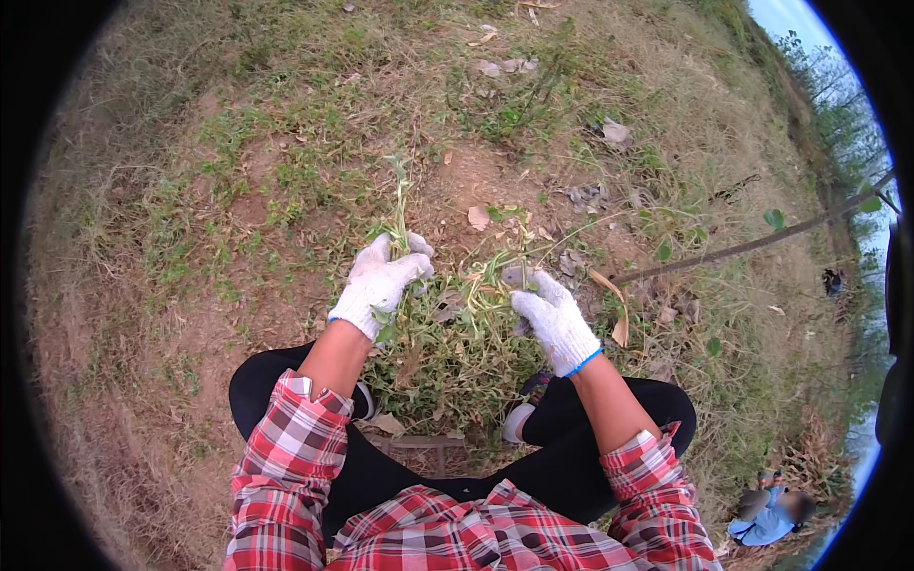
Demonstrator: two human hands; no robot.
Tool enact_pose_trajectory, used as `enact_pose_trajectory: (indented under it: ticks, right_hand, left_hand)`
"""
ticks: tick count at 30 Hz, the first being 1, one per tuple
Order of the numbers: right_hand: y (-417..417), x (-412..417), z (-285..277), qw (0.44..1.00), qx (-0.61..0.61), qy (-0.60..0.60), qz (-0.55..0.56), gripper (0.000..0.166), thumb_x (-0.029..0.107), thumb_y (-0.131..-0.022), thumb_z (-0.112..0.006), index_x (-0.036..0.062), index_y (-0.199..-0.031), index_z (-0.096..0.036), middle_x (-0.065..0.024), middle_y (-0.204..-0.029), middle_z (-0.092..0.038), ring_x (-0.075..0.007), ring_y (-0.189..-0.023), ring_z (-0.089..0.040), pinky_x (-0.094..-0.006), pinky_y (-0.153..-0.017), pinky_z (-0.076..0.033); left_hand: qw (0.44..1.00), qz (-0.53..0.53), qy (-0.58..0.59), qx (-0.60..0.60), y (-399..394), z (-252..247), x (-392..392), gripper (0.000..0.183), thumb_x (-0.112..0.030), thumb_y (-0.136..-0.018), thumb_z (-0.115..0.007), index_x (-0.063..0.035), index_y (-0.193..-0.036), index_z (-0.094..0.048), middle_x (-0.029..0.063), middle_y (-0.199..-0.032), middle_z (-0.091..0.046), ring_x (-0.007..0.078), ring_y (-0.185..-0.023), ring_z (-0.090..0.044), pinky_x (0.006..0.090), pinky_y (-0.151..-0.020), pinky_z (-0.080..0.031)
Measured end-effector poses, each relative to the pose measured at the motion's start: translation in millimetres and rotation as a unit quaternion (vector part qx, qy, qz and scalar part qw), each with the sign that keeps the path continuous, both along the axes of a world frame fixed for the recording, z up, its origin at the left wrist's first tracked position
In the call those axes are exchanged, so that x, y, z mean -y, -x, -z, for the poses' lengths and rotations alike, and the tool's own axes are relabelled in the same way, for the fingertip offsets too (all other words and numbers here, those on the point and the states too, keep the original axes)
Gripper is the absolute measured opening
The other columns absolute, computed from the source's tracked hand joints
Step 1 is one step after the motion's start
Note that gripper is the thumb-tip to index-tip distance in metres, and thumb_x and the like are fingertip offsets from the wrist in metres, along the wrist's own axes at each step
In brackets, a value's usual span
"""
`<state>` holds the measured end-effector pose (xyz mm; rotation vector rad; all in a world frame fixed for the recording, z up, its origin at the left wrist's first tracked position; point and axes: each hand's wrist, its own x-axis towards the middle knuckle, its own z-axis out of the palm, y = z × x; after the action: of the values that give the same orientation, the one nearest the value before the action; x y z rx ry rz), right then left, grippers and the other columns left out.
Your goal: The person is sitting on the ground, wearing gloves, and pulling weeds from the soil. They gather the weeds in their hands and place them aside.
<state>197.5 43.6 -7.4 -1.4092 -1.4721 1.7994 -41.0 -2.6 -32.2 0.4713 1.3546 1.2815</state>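
Observation:
My left hand, in a white knit glove, is closed around a bunch of green plant stems whose tips stick up past the fingers. Some leaves also poke out below it, by the wrist. In my right hand, gloved in white with a blue cuff edge, is a second bunch of pale green stems that bends out to the left of the fingers. The two hands are apart. Under and between them spreads a heap of cut or pulled greenery, reaching back between my shoes.
A thin woody stem slants up to the right from near my right hand. Dry leaves lie scattered over bare soil and grass. Beneath me shows part of a low wooden seat. Another person sits at the far lower right.

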Motion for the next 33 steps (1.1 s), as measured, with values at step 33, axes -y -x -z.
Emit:
enact_pose_trajectory:
  ticks: [33]
  right_hand:
    - [10.1, 13.2, -19.3, 0.871, 0.207, -0.413, -0.168, 0.043, 0.008, -0.078, -0.068, 0.0124, -0.119, -0.057, -0.0122, -0.093, -0.066, -0.032, -0.082, -0.066, -0.0398, -0.072, -0.054]
  left_hand:
    - [0.968, 0.242, 0.07, 0.009, -34.4, -9.3, 10.6, 0.022, -0.028, -0.09, -0.064, -0.0068, -0.095, -0.065, 0.0034, -0.078, -0.065, 0.0145, -0.093, -0.056, 0.0355, -0.098, -0.033]
